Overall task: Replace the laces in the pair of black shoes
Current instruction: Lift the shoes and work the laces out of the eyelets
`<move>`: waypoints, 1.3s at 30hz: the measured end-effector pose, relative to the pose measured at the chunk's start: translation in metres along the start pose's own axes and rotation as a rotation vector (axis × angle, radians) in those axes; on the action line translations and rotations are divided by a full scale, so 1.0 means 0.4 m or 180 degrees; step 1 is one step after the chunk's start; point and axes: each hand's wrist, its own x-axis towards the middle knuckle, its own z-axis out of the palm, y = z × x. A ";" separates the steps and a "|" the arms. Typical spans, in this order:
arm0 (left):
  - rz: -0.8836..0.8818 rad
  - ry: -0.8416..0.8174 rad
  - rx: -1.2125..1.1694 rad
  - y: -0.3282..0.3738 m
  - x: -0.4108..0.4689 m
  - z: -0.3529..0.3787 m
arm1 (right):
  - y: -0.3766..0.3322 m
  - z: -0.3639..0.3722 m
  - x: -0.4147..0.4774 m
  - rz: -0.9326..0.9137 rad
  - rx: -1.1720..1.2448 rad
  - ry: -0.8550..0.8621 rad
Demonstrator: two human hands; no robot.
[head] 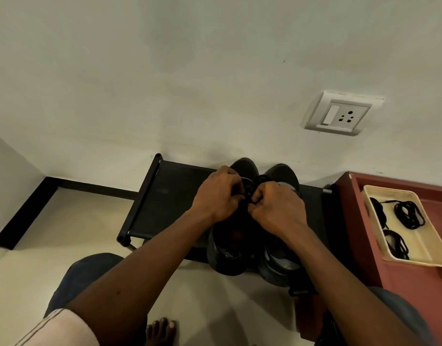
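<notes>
Mostly black shoes (227,260), grey trim, side by side.

Off-white wall (165,71) with a switch-and-socket plate (339,113) — pale floor (65,221) edged by black skirting (27,211); low black rack (165,196) against the wall, red-brown tabletop (402,278) beside it.

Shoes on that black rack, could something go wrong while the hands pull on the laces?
Maybe. The black shoes hang over the front edge of the rack, so a hard tug by the left hand and right hand on the lace could tip one onto the bare foot below. Also, black lace on a black shoe in dim light makes an eyelet easy to miss.
</notes>
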 end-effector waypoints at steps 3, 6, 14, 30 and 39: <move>-0.0467 0.0128 -0.0472 -0.003 0.003 -0.003 | 0.003 0.001 0.004 0.0013 0.0102 -0.0063; -0.0929 0.0317 -0.0997 -0.012 0.003 -0.002 | 0.006 0.003 0.005 0.0041 0.0236 -0.0133; -0.1097 0.0254 -0.1188 -0.026 0.007 -0.005 | 0.016 0.011 0.001 0.0103 0.0421 -0.0109; 0.0323 0.0252 0.0427 0.011 -0.009 0.015 | 0.028 0.003 0.024 0.0124 0.0574 -0.0166; -0.1713 0.0659 -0.2337 -0.021 0.020 -0.002 | 0.037 0.013 0.033 0.0104 0.0555 -0.0295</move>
